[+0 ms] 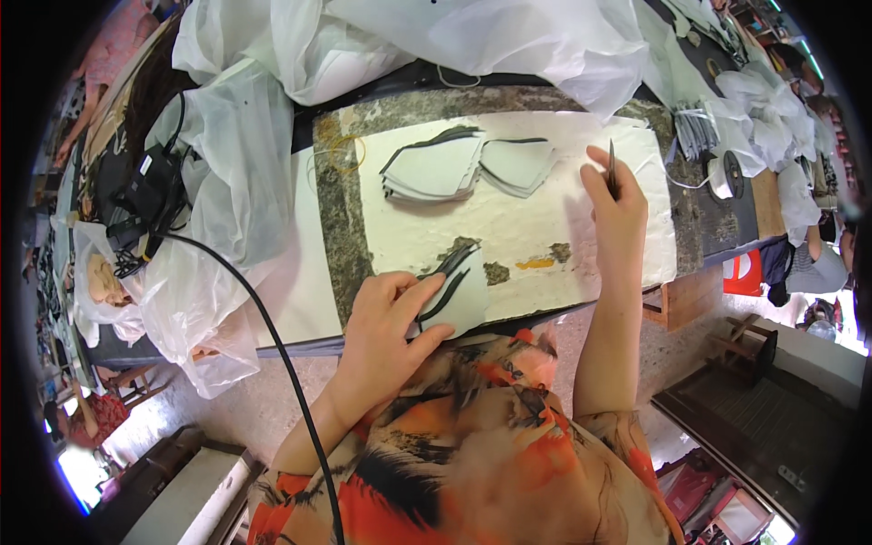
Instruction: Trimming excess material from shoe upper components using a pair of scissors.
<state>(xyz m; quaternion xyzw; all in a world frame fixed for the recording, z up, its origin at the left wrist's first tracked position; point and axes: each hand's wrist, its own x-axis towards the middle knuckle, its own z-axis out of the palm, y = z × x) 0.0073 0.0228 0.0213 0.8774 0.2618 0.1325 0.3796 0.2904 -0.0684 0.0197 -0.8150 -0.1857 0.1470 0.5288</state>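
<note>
My left hand (386,313) holds a pale cut piece (470,304) at the near edge of the work board, its fingers over the top and its thumb along the near side. Black curved strips (443,298) lie along that piece, partly under my fingers. My right hand (619,204) is raised over the right side of the board, closed around a slim, dark pointed tool (612,168) with its tip upward; most of it is hidden. Beyond my hands lie a stack of pale, black-edged cut pieces (431,168) and a second, smaller stack (518,165).
The worn white board (563,232) has peeled patches. White plastic bags (490,36) heap along the far side and left. A black cable (263,309) runs from a power adapter (150,182) across my left forearm. At right sit a spool (732,173) and a red stool (743,272).
</note>
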